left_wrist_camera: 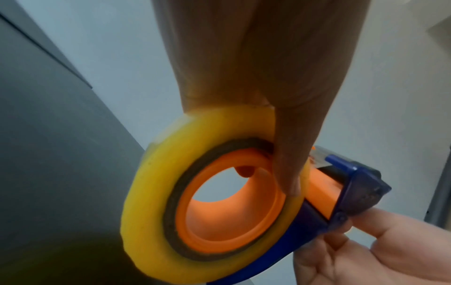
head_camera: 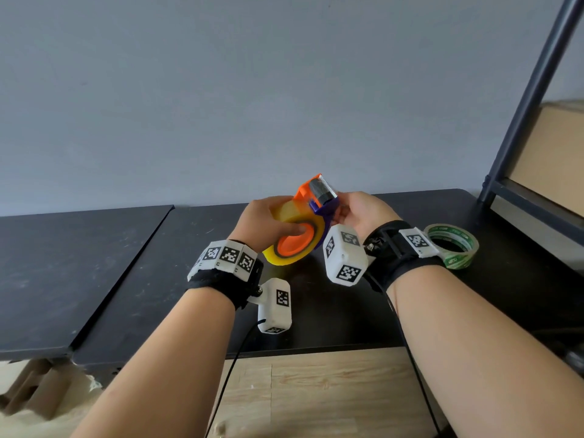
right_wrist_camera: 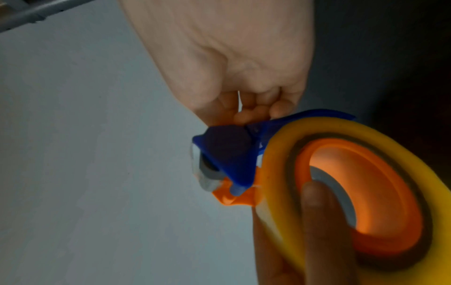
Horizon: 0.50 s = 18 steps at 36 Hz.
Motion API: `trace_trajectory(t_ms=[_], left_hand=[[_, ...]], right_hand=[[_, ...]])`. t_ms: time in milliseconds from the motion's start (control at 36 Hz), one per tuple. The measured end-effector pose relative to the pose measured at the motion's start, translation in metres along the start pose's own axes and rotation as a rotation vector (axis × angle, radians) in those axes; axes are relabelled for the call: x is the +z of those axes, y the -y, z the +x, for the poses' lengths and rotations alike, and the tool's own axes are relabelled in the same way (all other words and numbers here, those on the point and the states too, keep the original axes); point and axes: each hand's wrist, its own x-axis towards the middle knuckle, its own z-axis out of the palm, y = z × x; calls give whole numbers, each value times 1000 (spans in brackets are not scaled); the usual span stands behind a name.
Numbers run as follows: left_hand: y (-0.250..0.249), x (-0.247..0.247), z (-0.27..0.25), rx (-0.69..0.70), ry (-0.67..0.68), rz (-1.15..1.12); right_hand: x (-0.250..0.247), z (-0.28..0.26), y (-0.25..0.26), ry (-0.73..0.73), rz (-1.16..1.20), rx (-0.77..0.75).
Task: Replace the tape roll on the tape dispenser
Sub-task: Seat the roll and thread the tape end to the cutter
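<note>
Left hand (head_camera: 264, 221) grips the yellow tape roll (head_camera: 286, 259) on the tape dispenser (head_camera: 319, 197); right hand (head_camera: 363, 213) apparently pinches its blue frame, above the surface (head_camera: 132, 279)

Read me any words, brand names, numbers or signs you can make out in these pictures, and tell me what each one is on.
No text can be read in full.
Green and white printing on the clear tape roll with green lettering lying on the black table: too small and blurred to read.
Black and white square code markers on the white wrist bands: patterns, not words.
Yellow tape roll and orange and blue plastic tape dispenser: no lettering visible.
</note>
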Motion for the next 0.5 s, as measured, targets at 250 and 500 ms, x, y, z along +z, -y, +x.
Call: trace_trajectory(t_ms=[250, 500], left_hand=[[1, 7, 1, -41, 42, -216], [1, 6, 3, -57, 147, -356]], right_hand=[[-9, 5, 4, -124, -182, -176], [-18, 7, -4, -116, -443, -158]])
